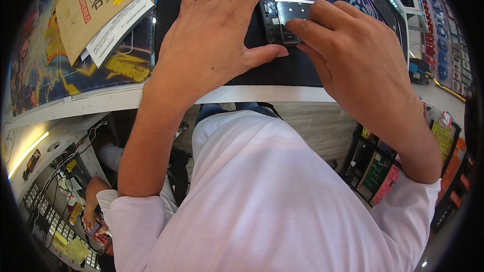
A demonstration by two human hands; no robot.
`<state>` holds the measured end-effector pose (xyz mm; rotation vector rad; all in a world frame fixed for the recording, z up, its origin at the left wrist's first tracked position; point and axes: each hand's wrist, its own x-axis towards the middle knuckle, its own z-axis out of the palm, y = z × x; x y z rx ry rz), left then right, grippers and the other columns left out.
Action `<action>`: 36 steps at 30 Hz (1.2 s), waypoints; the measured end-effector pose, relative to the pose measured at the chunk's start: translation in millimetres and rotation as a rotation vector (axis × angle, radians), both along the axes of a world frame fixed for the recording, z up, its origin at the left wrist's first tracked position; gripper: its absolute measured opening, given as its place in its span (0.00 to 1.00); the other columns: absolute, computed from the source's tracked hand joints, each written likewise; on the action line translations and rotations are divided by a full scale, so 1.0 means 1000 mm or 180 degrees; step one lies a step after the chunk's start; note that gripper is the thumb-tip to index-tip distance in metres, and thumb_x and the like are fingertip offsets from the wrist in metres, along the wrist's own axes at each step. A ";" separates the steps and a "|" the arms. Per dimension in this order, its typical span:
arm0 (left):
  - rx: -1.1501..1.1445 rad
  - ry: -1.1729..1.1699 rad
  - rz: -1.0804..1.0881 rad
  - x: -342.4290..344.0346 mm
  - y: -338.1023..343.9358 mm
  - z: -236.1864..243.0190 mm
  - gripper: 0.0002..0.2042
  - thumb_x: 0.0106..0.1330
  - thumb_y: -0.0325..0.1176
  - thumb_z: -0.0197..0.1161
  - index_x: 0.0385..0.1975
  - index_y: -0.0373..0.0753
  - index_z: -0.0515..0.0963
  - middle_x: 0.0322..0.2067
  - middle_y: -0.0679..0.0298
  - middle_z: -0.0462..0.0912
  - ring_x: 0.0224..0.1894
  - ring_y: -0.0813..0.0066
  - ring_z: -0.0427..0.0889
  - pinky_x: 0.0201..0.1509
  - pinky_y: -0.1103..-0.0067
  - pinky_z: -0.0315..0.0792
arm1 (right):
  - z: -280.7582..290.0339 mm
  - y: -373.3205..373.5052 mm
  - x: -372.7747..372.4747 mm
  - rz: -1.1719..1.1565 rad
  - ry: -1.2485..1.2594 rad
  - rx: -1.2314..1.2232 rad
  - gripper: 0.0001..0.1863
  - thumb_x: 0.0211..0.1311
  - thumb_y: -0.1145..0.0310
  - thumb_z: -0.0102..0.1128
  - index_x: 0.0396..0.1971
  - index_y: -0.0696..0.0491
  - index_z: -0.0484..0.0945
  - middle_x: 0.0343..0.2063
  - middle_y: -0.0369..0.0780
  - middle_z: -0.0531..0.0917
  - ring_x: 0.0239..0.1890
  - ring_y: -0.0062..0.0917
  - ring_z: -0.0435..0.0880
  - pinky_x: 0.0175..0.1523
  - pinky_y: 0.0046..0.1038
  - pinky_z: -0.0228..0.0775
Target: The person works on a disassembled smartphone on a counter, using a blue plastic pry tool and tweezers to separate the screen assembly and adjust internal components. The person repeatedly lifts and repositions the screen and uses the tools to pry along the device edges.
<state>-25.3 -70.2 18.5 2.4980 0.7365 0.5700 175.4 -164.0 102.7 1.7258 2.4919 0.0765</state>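
Note:
An opened phone (273, 21) lies on the black desk mat, its dark inner frame and a shiny silver plate showing. My left hand (214, 30) spreads around its left end. The left thumb tip is by the near edge, and the fingers stretch past the far edge. My right hand (348, 40) covers the phone's right part, its fingers bent and drawn together. One right fingertip presses on the silver plate, and the thumb is at the near edge. Whether a small tool sits between those fingers is hidden.
A brown cardboard envelope (93, 12) and white printed papers (121, 30) lie on a colourful mat at left. The black mat (237, 78) ends near the white desk edge (252, 93). Goods hang at far right. Another person's hand (91, 219) holds a phone at lower left.

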 end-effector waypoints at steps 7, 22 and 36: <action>0.0100 0.0085 0.0021 0.003 0.000 0.006 0.48 0.64 0.52 0.81 0.81 0.39 0.63 0.64 0.51 0.78 0.69 0.50 0.74 0.78 0.59 0.63 | -0.003 -0.001 0.003 0.0000 0.0030 0.0008 0.09 0.68 0.72 0.73 0.45 0.53 0.92 0.36 0.37 0.86 0.42 0.33 0.89 0.45 0.38 0.82; 0.0358 -0.0196 -0.0010 0.002 0.004 -0.011 0.48 0.65 0.52 0.80 0.81 0.39 0.63 0.64 0.49 0.78 0.70 0.50 0.74 0.79 0.58 0.62 | -0.004 -0.001 -0.007 0.0118 -0.0086 0.0165 0.14 0.57 0.77 0.74 0.45 0.54 0.91 0.36 0.36 0.84 0.43 0.31 0.86 0.47 0.35 0.82; 0.0089 0.0178 0.0010 0.002 0.003 -0.002 0.47 0.66 0.52 0.80 0.81 0.39 0.63 0.65 0.49 0.77 0.71 0.49 0.73 0.80 0.58 0.62 | 0.001 0.005 -0.007 0.0287 0.0147 0.0053 0.18 0.53 0.81 0.72 0.47 0.57 0.91 0.37 0.38 0.82 0.45 0.32 0.83 0.49 0.35 0.80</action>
